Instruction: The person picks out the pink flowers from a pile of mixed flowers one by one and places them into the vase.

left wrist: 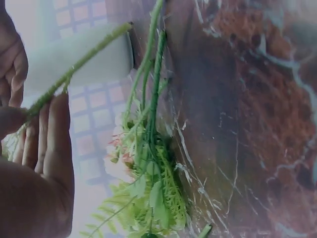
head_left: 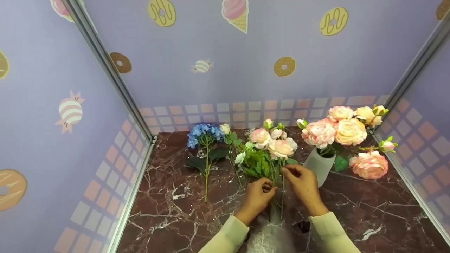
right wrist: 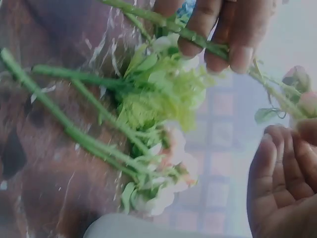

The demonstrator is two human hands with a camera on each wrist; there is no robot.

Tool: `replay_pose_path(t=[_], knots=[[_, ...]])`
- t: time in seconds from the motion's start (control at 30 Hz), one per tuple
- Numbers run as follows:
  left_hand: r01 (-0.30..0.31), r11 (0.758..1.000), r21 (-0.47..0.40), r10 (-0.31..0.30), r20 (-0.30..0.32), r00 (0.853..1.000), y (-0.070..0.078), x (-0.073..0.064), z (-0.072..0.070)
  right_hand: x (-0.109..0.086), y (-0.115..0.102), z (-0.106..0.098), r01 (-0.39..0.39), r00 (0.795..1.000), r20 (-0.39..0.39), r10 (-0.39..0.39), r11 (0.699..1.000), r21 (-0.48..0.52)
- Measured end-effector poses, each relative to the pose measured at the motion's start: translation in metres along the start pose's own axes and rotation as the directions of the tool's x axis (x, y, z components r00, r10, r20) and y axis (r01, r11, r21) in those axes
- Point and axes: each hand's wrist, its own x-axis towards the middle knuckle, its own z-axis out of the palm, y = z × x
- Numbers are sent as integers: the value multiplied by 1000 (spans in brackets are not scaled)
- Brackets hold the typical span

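Observation:
My left hand (head_left: 258,196) pinches the green stem (left wrist: 81,62) of an artificial pink flower between thumb and fingers. Its cut end points away from the palm in the left wrist view. Higher on that stem, my right hand (head_left: 304,184) pinches near the pink buds (right wrist: 297,79). Beneath and behind the hands lie more artificial stems, with pale pink roses (head_left: 280,148) and light green leafy sprays (left wrist: 163,198). Their heads point toward the back wall.
At the right a white vase (head_left: 318,167) leans in view, holding large pink and cream peonies (head_left: 320,133). One peony (head_left: 369,165) hangs low beside it. A blue hydrangea (head_left: 206,133) and a white rose (head_left: 225,128) lie left on the marbled table (head_left: 168,218). Patterned walls surround the table.

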Motion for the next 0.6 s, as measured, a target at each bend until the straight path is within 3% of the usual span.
replay_pose_path(t=[0.17, 0.37, 0.6], knots=[[-24, 998, 64, 26, -42, 999, 5, -4, 1, -6, -8, 9, 21, 1000, 3, -21, 999, -47], [8, 1000, -5, -8, -18, 1000, 4, -5, -3, -10, -11, 11, 16, 1000, -1, -16, 1000, -24], [1, 996, -93, -6, -50, 999, 1, -5, -6, -12, -8, 10, 10, 1000, -25, -9, 999, 44]])
